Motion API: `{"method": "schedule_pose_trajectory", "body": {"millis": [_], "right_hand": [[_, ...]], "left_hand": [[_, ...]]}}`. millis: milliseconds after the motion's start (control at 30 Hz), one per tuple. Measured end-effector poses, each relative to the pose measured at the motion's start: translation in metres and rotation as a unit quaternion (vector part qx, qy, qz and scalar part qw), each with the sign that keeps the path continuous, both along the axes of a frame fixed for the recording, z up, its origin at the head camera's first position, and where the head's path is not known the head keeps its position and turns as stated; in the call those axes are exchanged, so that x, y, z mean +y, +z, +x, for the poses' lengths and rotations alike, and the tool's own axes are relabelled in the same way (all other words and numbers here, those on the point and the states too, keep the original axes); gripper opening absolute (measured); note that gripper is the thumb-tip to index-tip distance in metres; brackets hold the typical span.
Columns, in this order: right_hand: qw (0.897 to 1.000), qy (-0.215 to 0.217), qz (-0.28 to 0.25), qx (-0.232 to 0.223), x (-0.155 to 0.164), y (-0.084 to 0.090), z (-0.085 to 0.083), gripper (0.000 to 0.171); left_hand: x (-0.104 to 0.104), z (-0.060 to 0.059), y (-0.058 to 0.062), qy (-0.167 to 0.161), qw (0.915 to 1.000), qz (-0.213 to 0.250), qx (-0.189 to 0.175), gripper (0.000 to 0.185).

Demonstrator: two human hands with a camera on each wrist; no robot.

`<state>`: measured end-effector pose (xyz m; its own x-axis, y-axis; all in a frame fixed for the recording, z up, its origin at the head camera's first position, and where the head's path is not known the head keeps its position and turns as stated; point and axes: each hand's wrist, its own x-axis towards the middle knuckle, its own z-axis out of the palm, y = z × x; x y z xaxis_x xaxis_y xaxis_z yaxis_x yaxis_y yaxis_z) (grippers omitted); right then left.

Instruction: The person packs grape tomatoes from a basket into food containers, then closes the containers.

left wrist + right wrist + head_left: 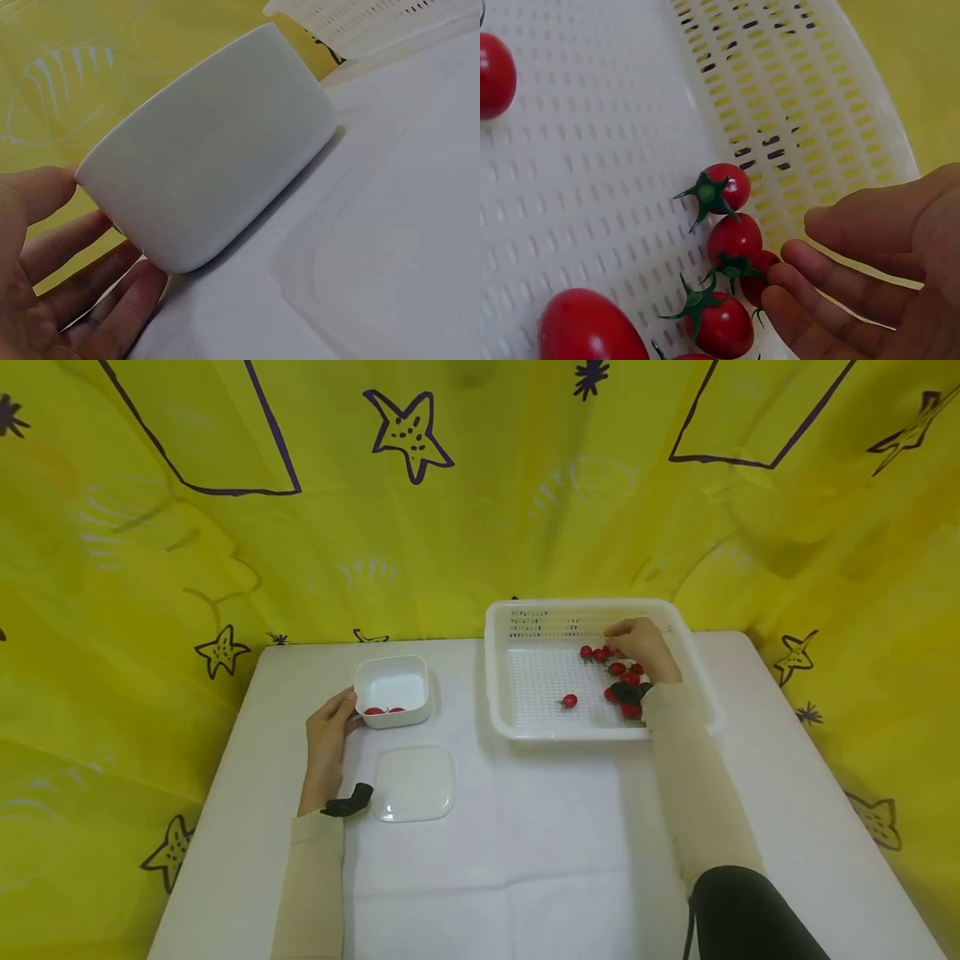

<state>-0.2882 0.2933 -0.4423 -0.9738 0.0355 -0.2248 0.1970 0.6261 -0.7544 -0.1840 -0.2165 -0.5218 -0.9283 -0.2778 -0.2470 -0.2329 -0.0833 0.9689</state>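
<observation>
A small white square container (393, 683) with red cherry tomatoes (373, 711) in it stands at the left of the table. My left hand (330, 735) holds it by its left side; in the left wrist view the thumb (45, 189) is at the rim and the fingers lie lower against the wall. Over the right part of a white perforated basket (501, 685) is my right hand (645, 647). Its fingertips reach a cherry tomato (759, 279) by the basket wall, thumb held apart from it. More cherry tomatoes (718, 324) with green stems lie around.
A clear-white square lid (415, 783) lies flat in front of the container. One cherry tomato (569, 701) sits apart in the basket's middle. Behind the white-covered table (555, 827) hangs a yellow curtain (480, 527) with drawn stars.
</observation>
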Motion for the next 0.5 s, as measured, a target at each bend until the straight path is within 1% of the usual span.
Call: {"method": "schedule_pose_trajectory", "body": {"millis": [133,300,400,500], "right_hand": [[0.999,0.024,0.044,-0.02,-0.0002,-0.0041,-0.0012,0.037],[0.995,0.062,0.058,-0.053,-0.0051,-0.0086,-0.0016,0.031],[0.992,0.083,0.073,-0.053,-0.0075,-0.0091,-0.0007,0.03],[0.991,0.089,0.086,-0.045,-0.0084,-0.0091,0.0,0.03]], "left_hand": [[0.0002,0.0002,-0.0012,0.0,1.0,-0.003,0.005,0.05],[-0.0004,0.0012,-0.0015,-0.005,0.9999,-0.009,0.009,0.049],[0.0001,0.0026,-0.0006,-0.008,0.9999,-0.01,0.008,0.05],[0.0007,0.0032,0.0001,-0.008,0.9999,-0.012,0.007,0.05]]}}
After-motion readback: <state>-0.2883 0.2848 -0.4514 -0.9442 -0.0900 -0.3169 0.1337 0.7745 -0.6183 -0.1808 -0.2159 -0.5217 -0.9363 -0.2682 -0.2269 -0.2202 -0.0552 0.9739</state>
